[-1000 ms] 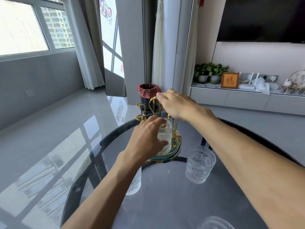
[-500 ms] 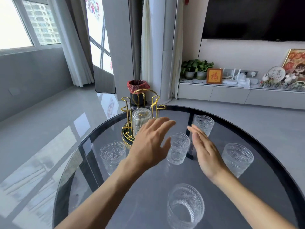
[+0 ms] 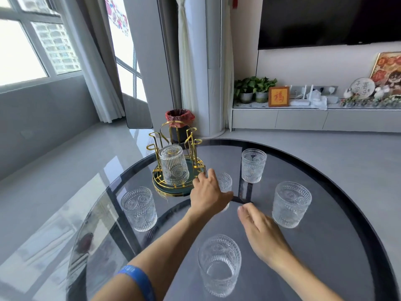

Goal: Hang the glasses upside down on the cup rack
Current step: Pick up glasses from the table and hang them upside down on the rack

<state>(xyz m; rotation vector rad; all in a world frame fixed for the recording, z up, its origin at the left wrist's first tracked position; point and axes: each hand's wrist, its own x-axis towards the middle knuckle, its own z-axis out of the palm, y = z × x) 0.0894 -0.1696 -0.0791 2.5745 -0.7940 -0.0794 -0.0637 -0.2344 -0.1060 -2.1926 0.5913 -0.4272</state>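
Note:
A gold wire cup rack (image 3: 191, 136) on a green round base stands at the far left of the round glass table (image 3: 329, 253). One ribbed glass (image 3: 173, 168) hangs upside down on it. Upright glasses stand around: one at the left (image 3: 140, 208), a near one (image 3: 219, 263), another at the right (image 3: 290, 204), and a far one (image 3: 253, 165). My left hand (image 3: 207, 197) is wrapped around the middle glass (image 3: 226, 182), which it mostly hides, right beside the rack's base. My right hand (image 3: 260, 231) hovers flat and open over the table, holding nothing.
A bin with a red bag (image 3: 180, 118) stands on the floor behind the rack. A low white cabinet (image 3: 303, 119) with potted plants (image 3: 253, 86) and ornaments runs along the far wall. The table's dark rim curves close past the right glass.
My left hand let go of the glass hung on the rack and came down onto the middle glass. My right hand left the rack's top and drew back, open, over the table.

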